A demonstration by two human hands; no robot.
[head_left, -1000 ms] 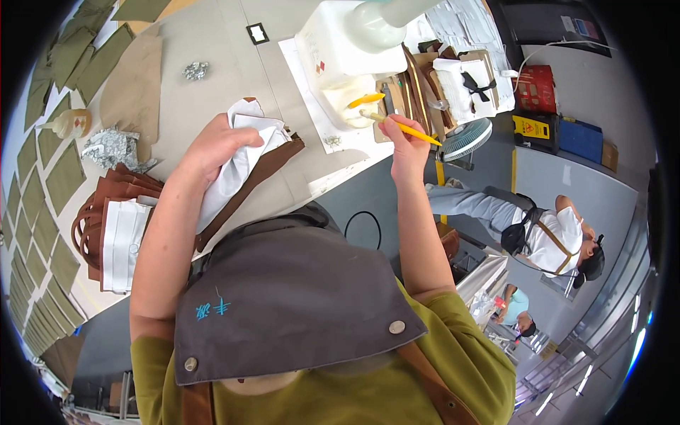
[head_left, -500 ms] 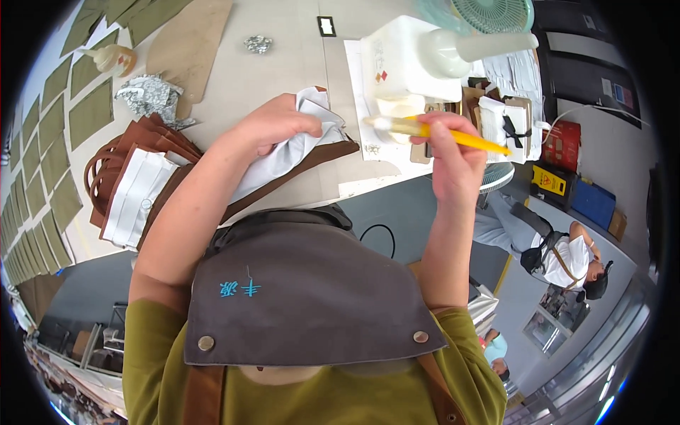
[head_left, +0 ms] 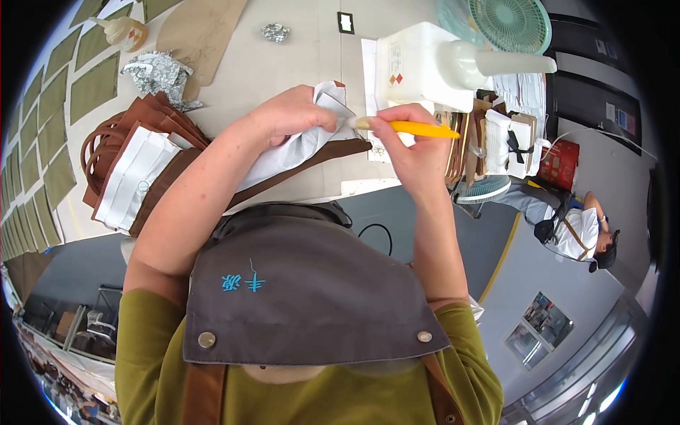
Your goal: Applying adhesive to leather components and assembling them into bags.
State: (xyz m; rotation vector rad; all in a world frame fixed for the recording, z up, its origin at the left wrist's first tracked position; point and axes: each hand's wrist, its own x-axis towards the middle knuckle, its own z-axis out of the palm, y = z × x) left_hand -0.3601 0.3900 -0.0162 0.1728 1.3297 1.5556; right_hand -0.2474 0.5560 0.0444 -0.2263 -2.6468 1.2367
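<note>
My left hand presses down on a brown leather piece with a white fabric lining lying on the beige worktable. My right hand grips a yellow-handled brush, its bristle tip touching the white lining right beside my left fingers. A brown strip edge of the piece runs toward my body under both hands.
A stack of brown bag parts with white linings lies at the left, crumpled foil behind it. Olive fabric panels line the left side. A white plastic jug, a fan and a seated person are at the right.
My right hand has brought the brush from the right, over by the jug, leftward to the white lining next to my left hand. The view has shifted with my head.
</note>
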